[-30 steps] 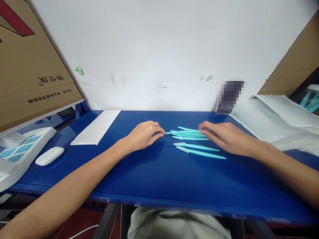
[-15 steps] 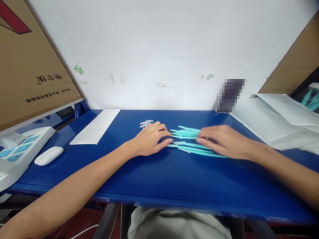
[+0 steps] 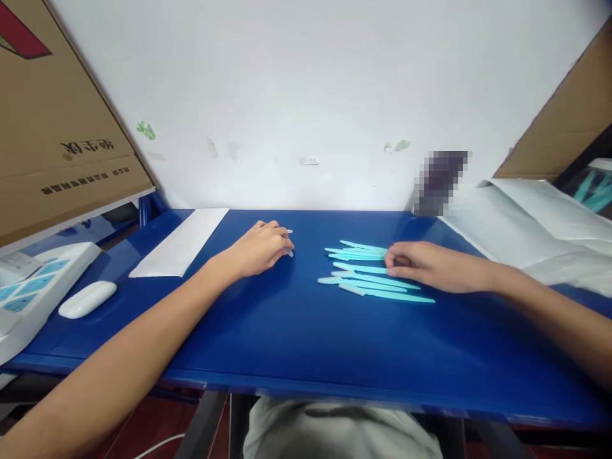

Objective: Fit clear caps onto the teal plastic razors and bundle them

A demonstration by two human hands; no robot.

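Several teal eyebrow razors (image 3: 382,295) with pale caps lie spread on the blue table, roughly side by side. My right hand (image 3: 421,264) is at their right ends, with thumb and fingers closed on the handle of one razor (image 3: 361,269). My left hand (image 3: 262,247) is curled low over the table to the left of the razors. A small translucent cap (image 3: 289,252) sticks out from its fingertips. Behind those fingers, the end of another pale cap (image 3: 289,231) shows; the rest of that small pile is hidden by the hand.
A white paper strip (image 3: 179,245) lies left, near a white mouse (image 3: 88,299) and a white device with blue keys (image 3: 38,284). Cardboard (image 3: 71,127) leans at the left. White plastic packaging (image 3: 535,223) sits at the right, beside a pixelated dark object (image 3: 440,185) against the wall.
My left hand has moved left from the razors' tips to the small pale pile, with a cap at its fingertips. My right hand has shifted slightly and stays at the handles.
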